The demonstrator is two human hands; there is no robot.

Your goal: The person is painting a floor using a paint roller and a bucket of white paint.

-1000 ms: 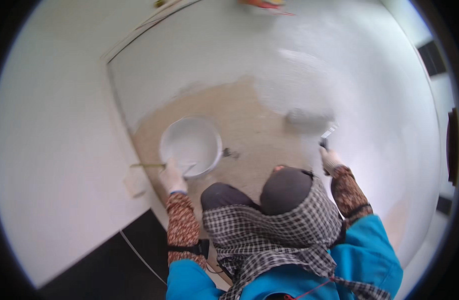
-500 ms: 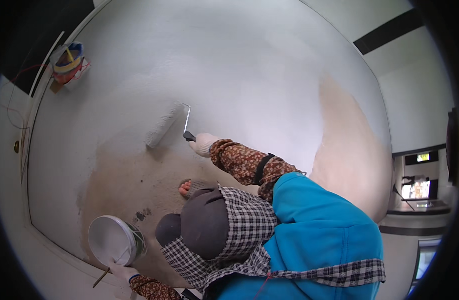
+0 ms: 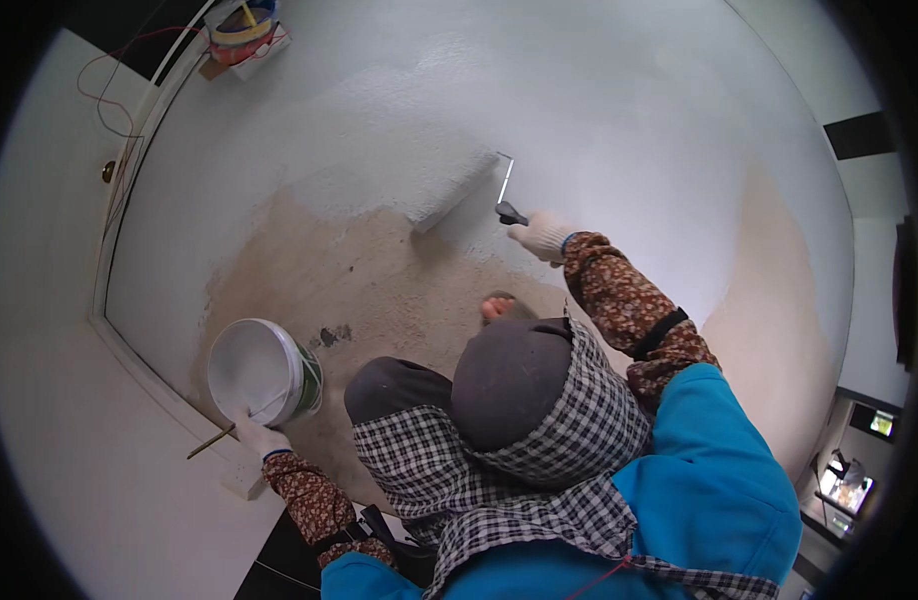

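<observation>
We rolled white paint over a bare floor, one hand on the roller and one on the bucket.

From the head camera, our right hand (image 3: pixel 541 236), in a white glove, was closed around the dark grip of the paint roller (image 3: pixel 457 190), which lay out ahead and to the left of that hand, its sleeve pressed flat on the floor (image 3: pixel 379 290) right at the line where white paint met the tan unpainted patch. Our left hand (image 3: pixel 256 436), also gloved, was down near the lower left, fingers curled on the rim of the white bucket (image 3: pixel 254 372); the bucket stood on the tan patch just beside a pale threshold (image 3: pixel 149 370), well apart from the roller. A thin stick (image 3: pixel 211 441) poked out beside that hand. A bare foot (image 3: pixel 501 306) showed between the two hands.
</observation>
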